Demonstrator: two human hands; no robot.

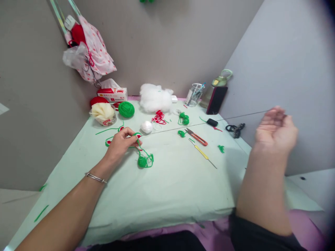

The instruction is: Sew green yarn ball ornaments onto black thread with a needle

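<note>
My left hand (121,142) pinches a small crocheted piece (138,135) in green, white and red between thumb and fingers. From it a dark thread (199,123) runs taut across the table, rising to my right hand (276,130). That hand is raised at the right with its palm turned up and fingers curled at the thread's end; whether a needle is in it I cannot make out. Just below my left hand lies a small green crocheted ball (142,161) with loose green yarn. Two similar crocheted pieces lie partly behind the left hand, one being this round piece (108,143).
Orange thread snips (196,137) and a yellow-handled crochet hook (201,152) lie right of centre. A black thread spool (211,122) is behind them. White stuffing (156,98), green yarn (126,109), a phone (217,100) and a bottle (209,92) stand along the back.
</note>
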